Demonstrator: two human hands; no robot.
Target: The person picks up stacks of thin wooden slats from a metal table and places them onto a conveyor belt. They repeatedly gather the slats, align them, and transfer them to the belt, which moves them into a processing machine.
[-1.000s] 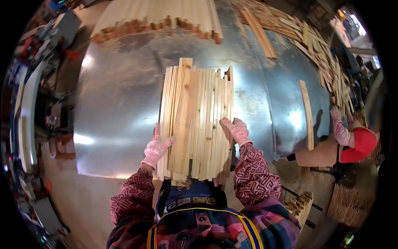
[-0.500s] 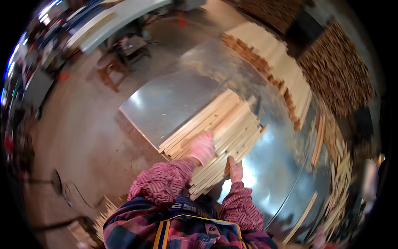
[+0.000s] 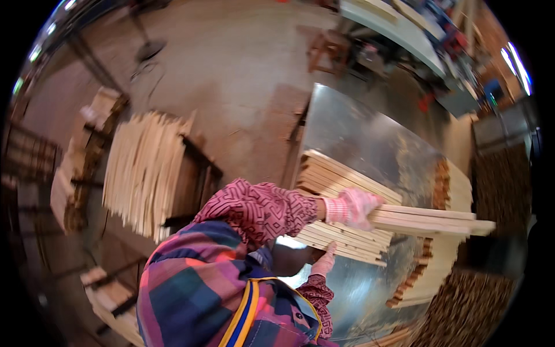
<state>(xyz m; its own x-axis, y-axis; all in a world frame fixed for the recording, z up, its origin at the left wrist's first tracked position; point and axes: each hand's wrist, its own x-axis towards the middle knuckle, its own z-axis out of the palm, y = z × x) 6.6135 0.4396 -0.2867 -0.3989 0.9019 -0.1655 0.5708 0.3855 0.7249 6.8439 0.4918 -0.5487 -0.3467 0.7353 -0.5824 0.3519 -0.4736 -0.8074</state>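
My left hand (image 3: 351, 208), in a pink-and-white glove, is closed around a small bundle of pale wooden strips (image 3: 428, 221). The bundle points to the right above a layer of similar wooden strips (image 3: 335, 179) laid side by side on the metal-topped table (image 3: 352, 124). At the near edge of that layer is my right hand (image 3: 324, 263), with a finger stretched out against the outer strip. Its other fingers are partly hidden from view.
To the left, a tall stack of wooden strips (image 3: 147, 170) stands on a dark rack. More boards (image 3: 442, 260) lie in a row at the table's right side, near large wood piles (image 3: 471, 306). A wooden stool (image 3: 328, 53) stands beyond the table, by a white bench (image 3: 399, 34).
The view has swung left, bringing the stacked rack into sight. My left hand, earlier on top of the layer, now grips a bundle of strips. My right hand stays at the near edge.
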